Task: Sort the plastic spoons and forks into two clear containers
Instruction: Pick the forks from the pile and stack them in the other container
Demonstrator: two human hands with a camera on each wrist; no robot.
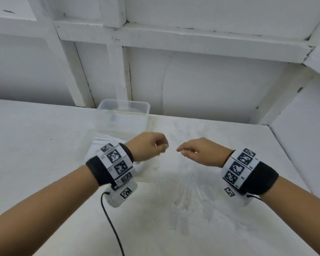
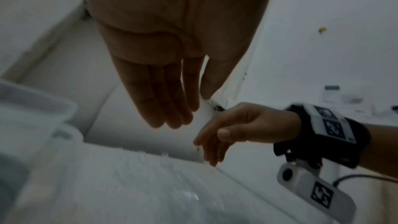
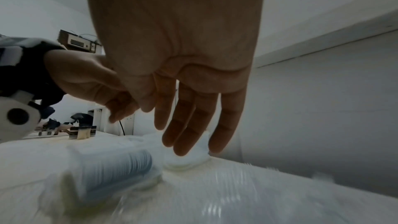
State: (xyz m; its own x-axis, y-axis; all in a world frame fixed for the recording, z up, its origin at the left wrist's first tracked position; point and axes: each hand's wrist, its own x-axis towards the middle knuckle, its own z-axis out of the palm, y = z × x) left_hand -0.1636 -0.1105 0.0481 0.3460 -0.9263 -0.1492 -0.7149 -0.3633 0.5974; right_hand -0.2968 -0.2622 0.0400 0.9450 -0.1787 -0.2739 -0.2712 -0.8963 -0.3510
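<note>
Both hands hover above the white table (image 1: 44,135), a little apart, and hold nothing. My left hand (image 1: 163,145) hangs with its fingers loosely bent; in the left wrist view the left hand (image 2: 172,120) shows nearly straight fingers. The right hand (image 1: 181,150) is relaxed, and the right hand (image 3: 189,142) points its fingers down. Below them lies a blurred pile of clear plastic cutlery (image 1: 188,189); I cannot tell spoons from forks. A stack of white plastic pieces (image 1: 100,143) lies under my left wrist. A clear container (image 1: 123,108) stands at the back; what sits right before it is unclear.
A white panelled wall (image 1: 192,80) rises just behind the container, and a side wall (image 1: 303,126) closes the table's right end. A black cable (image 1: 109,218) trails from the left wrist camera. In the right wrist view, small boxes (image 3: 81,134) stand on a far surface.
</note>
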